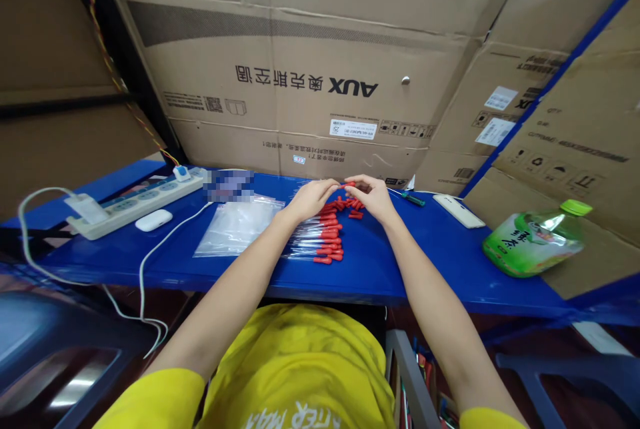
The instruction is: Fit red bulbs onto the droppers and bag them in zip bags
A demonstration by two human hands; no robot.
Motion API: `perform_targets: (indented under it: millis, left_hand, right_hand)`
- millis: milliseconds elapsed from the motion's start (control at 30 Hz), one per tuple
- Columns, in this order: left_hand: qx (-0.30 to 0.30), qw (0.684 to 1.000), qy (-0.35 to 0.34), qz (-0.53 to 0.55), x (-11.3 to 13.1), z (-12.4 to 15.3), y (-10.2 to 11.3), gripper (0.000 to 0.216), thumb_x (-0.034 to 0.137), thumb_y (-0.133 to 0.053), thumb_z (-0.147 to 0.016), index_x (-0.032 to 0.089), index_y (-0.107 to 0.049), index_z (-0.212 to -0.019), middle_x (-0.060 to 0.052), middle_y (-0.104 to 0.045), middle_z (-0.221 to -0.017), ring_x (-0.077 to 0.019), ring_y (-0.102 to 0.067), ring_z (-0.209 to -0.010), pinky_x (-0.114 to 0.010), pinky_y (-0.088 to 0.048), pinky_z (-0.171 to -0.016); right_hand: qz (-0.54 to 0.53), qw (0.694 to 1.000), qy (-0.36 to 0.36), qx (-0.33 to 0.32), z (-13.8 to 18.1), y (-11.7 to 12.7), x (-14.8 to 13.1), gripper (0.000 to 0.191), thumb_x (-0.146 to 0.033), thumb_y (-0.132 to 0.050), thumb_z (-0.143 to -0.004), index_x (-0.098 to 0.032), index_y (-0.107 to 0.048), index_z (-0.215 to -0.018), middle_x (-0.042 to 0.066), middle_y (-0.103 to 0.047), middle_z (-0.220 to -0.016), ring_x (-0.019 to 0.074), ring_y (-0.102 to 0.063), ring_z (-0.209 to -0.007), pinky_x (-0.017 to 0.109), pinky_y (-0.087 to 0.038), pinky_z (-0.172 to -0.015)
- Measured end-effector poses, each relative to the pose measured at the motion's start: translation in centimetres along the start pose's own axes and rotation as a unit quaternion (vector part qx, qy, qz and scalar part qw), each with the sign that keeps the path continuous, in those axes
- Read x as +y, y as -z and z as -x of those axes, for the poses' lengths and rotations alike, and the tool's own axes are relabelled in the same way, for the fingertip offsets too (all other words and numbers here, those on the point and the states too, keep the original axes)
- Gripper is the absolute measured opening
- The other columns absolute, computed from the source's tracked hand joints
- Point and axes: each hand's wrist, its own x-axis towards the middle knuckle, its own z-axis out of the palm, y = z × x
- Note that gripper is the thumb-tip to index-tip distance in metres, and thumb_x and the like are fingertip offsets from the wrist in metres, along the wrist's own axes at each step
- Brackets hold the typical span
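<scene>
While the two hands meet near the back of the blue table [380,262], a small red bulb [349,184] sits between their fingertips. The right hand [373,193] pinches it from one side with thumb and forefinger; the left hand [316,197] has its fingers drawn together at the bulb's other end, though whether they grip anything there is too small to tell. Just below the fingertips lie loose red bulbs [355,214] in a small heap. Nearer the person, clear tubes with red ends [327,241] lie side by side beneath and beside the left hand, their red ends toward the right.

Clear plastic bags [235,228] take up the surface left of the tubes, partly behind the left forearm. Behind the hands, a cardboard panel [310,42] rises close by at the table's back edge. Bare blue surface runs from the tubes rightward, under the right forearm, toward a green bottle [533,242]; a screwdriver [413,198] and a white phone-like slab [459,210] lie along its back. Both forearms cross the front edge, with a bare strip between the tubes and that edge.
</scene>
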Motion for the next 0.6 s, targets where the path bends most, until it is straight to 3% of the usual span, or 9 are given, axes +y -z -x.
perform_targets:
  millis: [167,333,600]
  left_hand:
    - [-0.006,1.000,-0.013,-0.008,-0.76,-0.05,-0.10,0.042,0.044,-0.038,-0.112,0.020,-0.073,-0.117,-0.010,-0.078,-0.120,-0.0245,-0.071,-0.109,-0.034,-0.052,-0.096]
    - [-0.027,0.999,0.016,-0.016,-0.74,0.16,0.09,0.042,0.043,-0.036,-0.112,0.022,-0.072,-0.110,-0.008,-0.079,-0.114,-0.0238,-0.072,-0.103,-0.033,-0.051,-0.092]
    - [-0.018,1.000,-0.005,-0.021,-0.47,0.23,0.17,0.040,0.041,-0.037,-0.111,0.020,-0.071,-0.105,-0.009,-0.078,-0.106,-0.0229,-0.070,-0.094,-0.030,-0.048,-0.085]
  right_hand:
    - [-0.024,1.000,-0.015,-0.008,-0.06,0.14,0.16,0.041,-0.055,-0.089,-0.076,-0.022,-0.078,-0.098,0.005,-0.081,-0.085,0.0247,-0.079,-0.080,0.039,-0.064,-0.081]
    - [-0.017,1.000,-0.018,-0.003,-0.08,0.08,0.17,0.042,-0.057,-0.088,-0.076,-0.022,-0.077,-0.095,0.006,-0.082,-0.086,0.0253,-0.079,-0.081,0.040,-0.064,-0.082]
    - [-0.011,1.000,-0.020,0.002,0.03,-0.08,0.24,0.042,-0.058,-0.088,-0.076,-0.021,-0.079,-0.093,0.007,-0.082,-0.083,0.0253,-0.079,-0.078,0.038,-0.065,-0.078]
